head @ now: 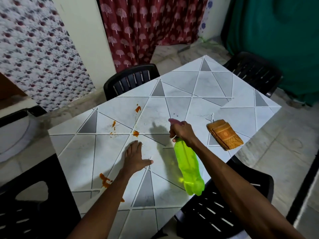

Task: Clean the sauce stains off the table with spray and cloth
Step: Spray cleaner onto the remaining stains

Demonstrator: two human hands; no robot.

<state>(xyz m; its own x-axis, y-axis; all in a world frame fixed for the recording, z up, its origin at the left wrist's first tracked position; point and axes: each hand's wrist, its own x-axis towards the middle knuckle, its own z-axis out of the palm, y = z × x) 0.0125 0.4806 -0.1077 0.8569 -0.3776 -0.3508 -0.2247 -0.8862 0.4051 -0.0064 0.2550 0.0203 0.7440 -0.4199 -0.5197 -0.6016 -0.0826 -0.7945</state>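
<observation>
A green, pink-nozzled spray bottle (188,168) is held tilted over the triangle-patterned table (215,87), on which orange sauce stains (136,133) are scattered and a folded orange cloth (225,134) is laid near the right edge

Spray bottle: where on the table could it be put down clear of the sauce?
The far half of the table, beyond the folded cloth, is bare, as is the patch between cloth and spray bottle. Sauce stains crowd the area around the left hand.

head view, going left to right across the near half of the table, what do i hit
near-left sauce stain -> left hand, pressed flat -> green spray bottle -> folded orange cloth
</observation>
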